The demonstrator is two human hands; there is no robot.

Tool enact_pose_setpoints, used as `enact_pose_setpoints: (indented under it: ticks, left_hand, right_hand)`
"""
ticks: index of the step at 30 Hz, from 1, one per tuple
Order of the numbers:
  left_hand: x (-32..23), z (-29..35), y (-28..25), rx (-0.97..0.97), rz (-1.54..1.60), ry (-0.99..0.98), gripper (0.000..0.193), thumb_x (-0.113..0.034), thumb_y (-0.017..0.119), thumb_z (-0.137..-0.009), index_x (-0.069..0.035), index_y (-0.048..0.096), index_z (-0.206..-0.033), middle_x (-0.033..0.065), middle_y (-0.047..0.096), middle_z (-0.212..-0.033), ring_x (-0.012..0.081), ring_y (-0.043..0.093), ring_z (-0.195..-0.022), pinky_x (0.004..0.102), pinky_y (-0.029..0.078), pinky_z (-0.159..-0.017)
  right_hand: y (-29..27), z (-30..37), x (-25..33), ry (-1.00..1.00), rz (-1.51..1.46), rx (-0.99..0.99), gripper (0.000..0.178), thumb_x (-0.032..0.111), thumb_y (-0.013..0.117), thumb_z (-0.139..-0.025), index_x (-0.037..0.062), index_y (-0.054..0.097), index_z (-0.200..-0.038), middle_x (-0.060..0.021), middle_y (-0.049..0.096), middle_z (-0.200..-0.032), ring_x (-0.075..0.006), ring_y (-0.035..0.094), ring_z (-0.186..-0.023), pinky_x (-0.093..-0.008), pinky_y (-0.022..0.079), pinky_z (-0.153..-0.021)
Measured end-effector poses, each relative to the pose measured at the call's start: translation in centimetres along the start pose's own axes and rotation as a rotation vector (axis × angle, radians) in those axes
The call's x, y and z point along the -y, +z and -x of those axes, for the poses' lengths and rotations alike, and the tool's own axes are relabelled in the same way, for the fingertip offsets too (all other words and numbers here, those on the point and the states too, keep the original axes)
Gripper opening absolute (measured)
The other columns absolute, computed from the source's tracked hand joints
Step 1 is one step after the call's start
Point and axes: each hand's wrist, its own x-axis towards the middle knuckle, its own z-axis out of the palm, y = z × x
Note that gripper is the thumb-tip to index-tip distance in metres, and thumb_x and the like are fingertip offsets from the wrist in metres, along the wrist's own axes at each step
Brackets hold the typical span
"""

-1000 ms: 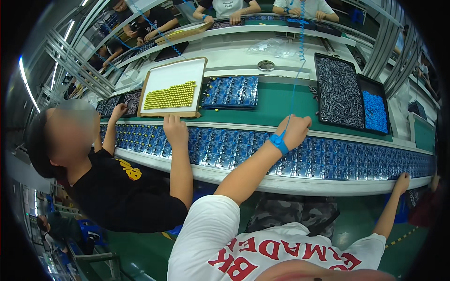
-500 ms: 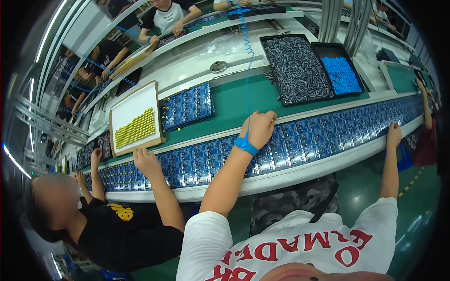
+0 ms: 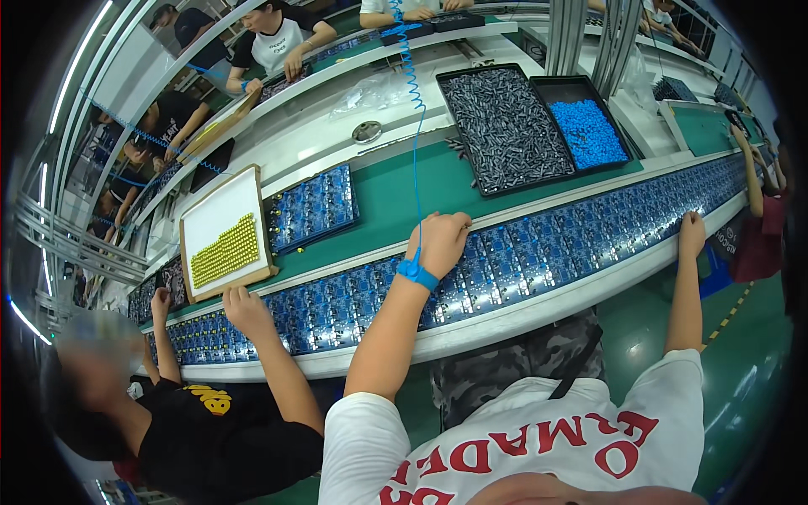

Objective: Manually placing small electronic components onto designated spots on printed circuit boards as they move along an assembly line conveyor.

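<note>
My left hand (image 3: 442,244) wears a blue wrist strap (image 3: 417,274) with a coiled cord. Its fingers are curled together over a long row of blue circuit boards (image 3: 539,252); anything inside them is hidden. Farther right, my right hand (image 3: 693,234) is closed at the near edge of the same row, and I cannot make out what it holds. Beyond my left hand lies a black tray of dark cylindrical parts (image 3: 505,126), beside a smaller black tray of blue parts (image 3: 587,132).
A co-worker (image 3: 227,421) in black works at my left, hands above the boards. Yellow parts (image 3: 225,252) fill some of a white, brown-edged tray (image 3: 220,207). Stacked blue boards (image 3: 316,206) sit on the green mat (image 3: 387,189). Other people work across the bench and at far right.
The whole view has shifted, so the trays and boards appear farther left. Both my hands stay closed over about the same parts of the row.
</note>
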Motion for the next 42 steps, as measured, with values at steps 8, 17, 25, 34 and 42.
enact_pose_setpoints:
  ticks: [8,17,25,34,42]
  left_hand:
    - [-0.6,-0.2,-0.2,-0.035,-0.012,-0.048,0.011,-0.007,0.064,-0.087,-0.007,0.071,-0.095,0.0143,0.073,-0.085,0.0359,0.068,-0.087,0.0456,0.055,-0.078]
    - [-2.0,0.2,-0.4,-0.052,0.021,0.005,0.011,-0.009,0.065,-0.088,-0.007,0.068,-0.099,0.0153,0.072,-0.085,0.0379,0.068,-0.084,0.0471,0.054,-0.075]
    - [-1.9,-0.9,0.0,-0.057,0.09,0.053,0.01,-0.009,0.066,-0.086,-0.007,0.071,-0.095,0.0169,0.071,-0.087,0.0389,0.068,-0.085,0.0481,0.054,-0.077]
    - [1.0,-0.5,-1.4,-0.061,0.082,-0.015,0.013,-0.01,0.068,-0.087,-0.006,0.077,-0.095,0.0154,0.073,-0.094,0.0353,0.069,-0.089,0.043,0.055,-0.08]
    - [-1.2,-0.8,-0.8,-0.011,0.214,0.01,0.013,-0.007,0.068,-0.087,-0.006,0.076,-0.098,0.0148,0.072,-0.093,0.035,0.068,-0.087,0.0419,0.054,-0.079]
  right_hand:
    - [0.4,-0.3,-0.6,0.012,-0.054,0.04,0.038,0.038,0.055,-0.095,0.0076,0.072,-0.11,-0.02,0.072,-0.105,-0.0395,0.068,-0.099,-0.0446,0.052,-0.086]
    - [1.1,-0.7,-1.7,-0.011,-0.017,0.041,0.039,0.04,0.052,-0.096,0.0095,0.072,-0.111,-0.0185,0.073,-0.106,-0.0396,0.068,-0.1,-0.0458,0.052,-0.086]
    - [3.0,-5.7,-8.3,-0.055,0.078,0.092,0.046,0.048,0.048,-0.097,0.0122,0.072,-0.115,-0.0193,0.072,-0.114,-0.0419,0.066,-0.105,-0.048,0.051,-0.09]
    - [2.3,-2.5,-3.6,-0.02,0.014,0.133,0.05,0.051,0.05,-0.095,0.014,0.072,-0.121,-0.017,0.072,-0.117,-0.0389,0.066,-0.112,-0.0443,0.05,-0.095]
    - [-1.6,-1.6,-2.6,-0.005,-0.094,0.045,0.043,0.046,0.055,-0.096,0.0118,0.074,-0.116,-0.0135,0.074,-0.112,-0.0297,0.068,-0.108,-0.0368,0.049,-0.095]
